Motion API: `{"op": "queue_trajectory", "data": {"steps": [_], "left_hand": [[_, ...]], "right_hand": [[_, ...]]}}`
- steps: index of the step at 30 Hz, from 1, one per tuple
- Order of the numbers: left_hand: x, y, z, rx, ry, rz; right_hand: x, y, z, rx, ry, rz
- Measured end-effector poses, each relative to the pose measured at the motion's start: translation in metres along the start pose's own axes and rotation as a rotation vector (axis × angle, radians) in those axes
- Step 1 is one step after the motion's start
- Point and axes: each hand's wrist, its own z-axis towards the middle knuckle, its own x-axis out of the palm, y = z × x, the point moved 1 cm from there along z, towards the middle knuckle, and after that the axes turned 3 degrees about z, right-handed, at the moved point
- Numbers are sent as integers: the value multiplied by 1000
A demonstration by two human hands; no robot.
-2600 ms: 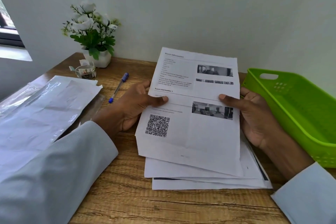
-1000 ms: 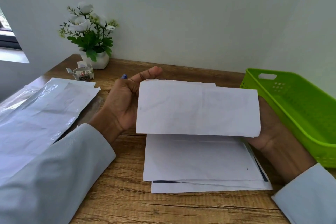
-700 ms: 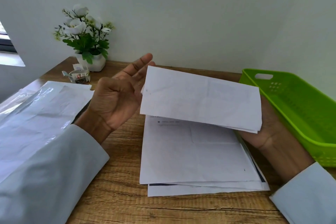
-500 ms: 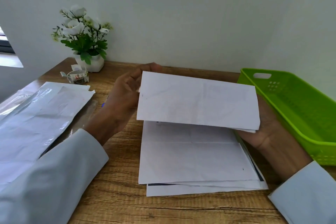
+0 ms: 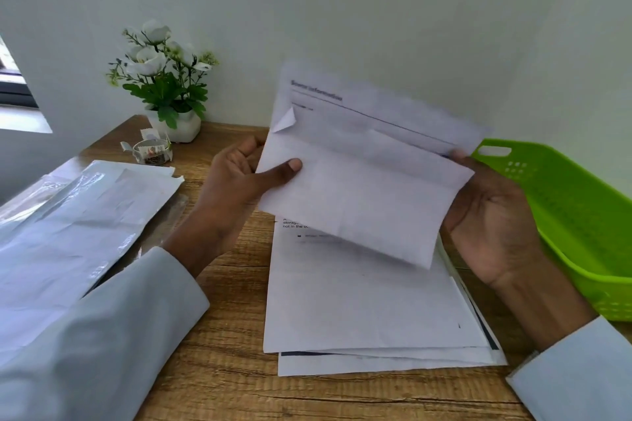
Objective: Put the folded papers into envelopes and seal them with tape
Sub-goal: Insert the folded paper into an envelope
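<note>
Fingers of the left hand [image 5: 239,178] curl behind the folded paper [image 5: 362,195], thumb pinching its front face; the right hand [image 5: 492,215] cups the other end, thumb on the fold. The paper is held up just above the paper stack [image 5: 369,304] (upper flap open, one corner dog-eared). Flatten that corner, square the edges, then crease firmly; the envelopes [image 5: 78,215] lie left of the stack.

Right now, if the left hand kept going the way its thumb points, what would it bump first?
The left hand points rightward, so it would most likely meet the folded paper it already pinches. Past that lies the right hand, though depth is hard to judge.
</note>
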Motion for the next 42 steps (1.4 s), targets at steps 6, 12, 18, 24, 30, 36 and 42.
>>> {"op": "queue_trajectory", "data": {"steps": [6,12,18,24,30,36,42], "left_hand": [[-2,1,4,-82,17,-147],[-5,7,4,-119,-66,-207],[-1,6,1,-184,-24,-119],[0,7,-2,-233,7,47],[-4,6,-1,-292,-33,79],[0,1,0,-274,4,-101],[-4,-1,1,-305,-37,-93]], "right_hand": [[-4,5,-1,-110,110,-97],[-8,-10,0,24,68,-232],[-12,-8,3,75,-37,-263],[-11,-10,1,89,-61,-304],[-13,-8,2,82,-41,-313],[-13,-10,5,45,-47,-272],[-11,-7,3,2,-53,-329]]}}
